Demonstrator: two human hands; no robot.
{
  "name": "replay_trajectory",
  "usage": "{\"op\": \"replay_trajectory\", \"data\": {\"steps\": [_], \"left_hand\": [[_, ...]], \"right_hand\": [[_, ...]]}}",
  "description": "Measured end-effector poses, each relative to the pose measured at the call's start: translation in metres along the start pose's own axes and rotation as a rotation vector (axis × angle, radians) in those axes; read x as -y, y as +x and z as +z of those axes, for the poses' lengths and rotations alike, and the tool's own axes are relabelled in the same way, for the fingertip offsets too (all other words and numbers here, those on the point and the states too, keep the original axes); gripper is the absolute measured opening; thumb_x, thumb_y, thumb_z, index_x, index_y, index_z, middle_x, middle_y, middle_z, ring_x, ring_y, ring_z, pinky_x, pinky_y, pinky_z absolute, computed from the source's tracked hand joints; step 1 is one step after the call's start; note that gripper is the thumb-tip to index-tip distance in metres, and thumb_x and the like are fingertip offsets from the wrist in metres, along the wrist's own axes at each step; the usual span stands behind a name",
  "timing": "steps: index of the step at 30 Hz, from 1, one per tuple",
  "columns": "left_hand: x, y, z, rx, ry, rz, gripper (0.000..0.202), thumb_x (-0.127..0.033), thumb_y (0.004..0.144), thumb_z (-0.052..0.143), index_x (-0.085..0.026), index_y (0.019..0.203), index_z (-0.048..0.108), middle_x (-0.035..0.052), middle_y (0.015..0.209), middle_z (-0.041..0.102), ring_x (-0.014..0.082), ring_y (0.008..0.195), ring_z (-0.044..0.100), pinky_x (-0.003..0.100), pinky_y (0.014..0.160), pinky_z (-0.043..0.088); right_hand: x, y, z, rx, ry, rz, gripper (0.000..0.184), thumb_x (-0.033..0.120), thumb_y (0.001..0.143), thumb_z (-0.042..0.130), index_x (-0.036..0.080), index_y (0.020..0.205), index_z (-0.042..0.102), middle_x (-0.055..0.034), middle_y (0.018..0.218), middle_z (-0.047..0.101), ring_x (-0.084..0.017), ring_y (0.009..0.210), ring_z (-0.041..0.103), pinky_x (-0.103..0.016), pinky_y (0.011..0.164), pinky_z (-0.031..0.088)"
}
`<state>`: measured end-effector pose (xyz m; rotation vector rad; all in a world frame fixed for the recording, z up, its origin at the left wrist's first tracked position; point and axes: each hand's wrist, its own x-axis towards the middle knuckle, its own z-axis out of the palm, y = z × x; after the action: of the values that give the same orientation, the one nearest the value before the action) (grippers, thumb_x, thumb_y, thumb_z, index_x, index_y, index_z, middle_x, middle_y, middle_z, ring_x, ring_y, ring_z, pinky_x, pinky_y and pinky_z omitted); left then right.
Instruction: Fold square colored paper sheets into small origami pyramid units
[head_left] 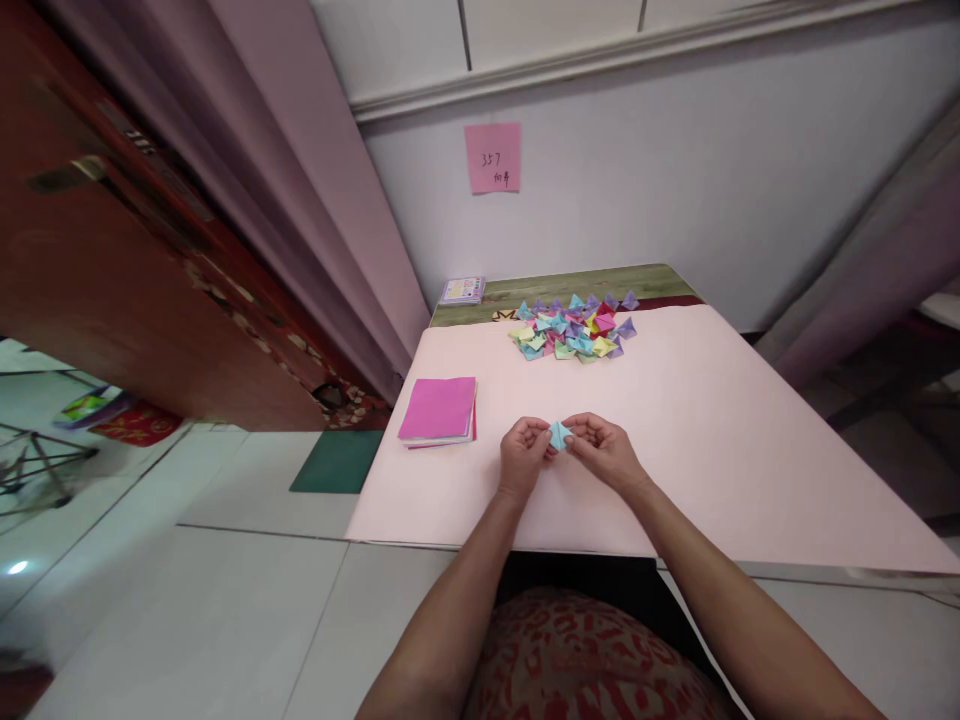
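Observation:
A small light-blue folded paper piece is pinched between both hands, just above the pink table top. My left hand grips its left edge with thumb and fingers. On the opposite side, my right hand holds it the same way, fingers curled. A crease line runs down the middle of the paper. To the left lies a stack of square coloured paper with a magenta sheet on top. Beyond my hands sits a pile of folded paper pieces in blue, purple, yellow, green and pink.
The table has a pink cover and a green wood-patterned far end. A small pack of printed cards lies at its far left corner. A pink note is stuck on the wall. A reddish door and curtain stand left.

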<state>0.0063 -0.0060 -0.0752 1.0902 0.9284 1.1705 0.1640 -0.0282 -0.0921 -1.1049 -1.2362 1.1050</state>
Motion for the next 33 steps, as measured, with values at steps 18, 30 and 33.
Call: {"op": "replay_trajectory", "data": {"steps": [18,30,33], "left_hand": [[0.004,0.001,-0.005,0.038,0.044,0.042,0.006,-0.02,0.07,0.07,-0.016,0.074,0.071,0.0015,0.062,0.067,0.0123,0.058,0.062,0.025,0.059,0.051],[0.011,0.002,-0.007,0.067,0.112,0.096,0.016,-0.024,0.072,0.074,-0.016,0.084,0.067,-0.0015,0.066,0.063,0.0099,0.059,0.058,0.022,0.056,0.047],[0.016,0.003,-0.008,0.062,0.146,0.101,0.02,-0.023,0.074,0.071,-0.017,0.093,0.068,-0.0019,0.066,0.062,0.0105,0.06,0.058,0.023,0.057,0.047]], "right_hand": [[0.007,-0.003,-0.003,-0.056,-0.041,-0.031,0.017,0.032,0.081,0.061,0.018,0.082,0.07,-0.0006,0.066,0.064,-0.014,0.061,0.058,-0.026,0.057,0.045],[0.001,0.0,0.003,-0.064,-0.011,-0.017,0.024,0.039,0.078,0.073,0.019,0.091,0.067,0.0015,0.066,0.061,-0.011,0.057,0.053,-0.023,0.052,0.042],[0.0,-0.001,0.003,-0.08,-0.164,-0.081,0.029,0.038,0.082,0.068,0.021,0.105,0.07,-0.0015,0.076,0.066,-0.014,0.062,0.057,-0.026,0.058,0.046]]}}
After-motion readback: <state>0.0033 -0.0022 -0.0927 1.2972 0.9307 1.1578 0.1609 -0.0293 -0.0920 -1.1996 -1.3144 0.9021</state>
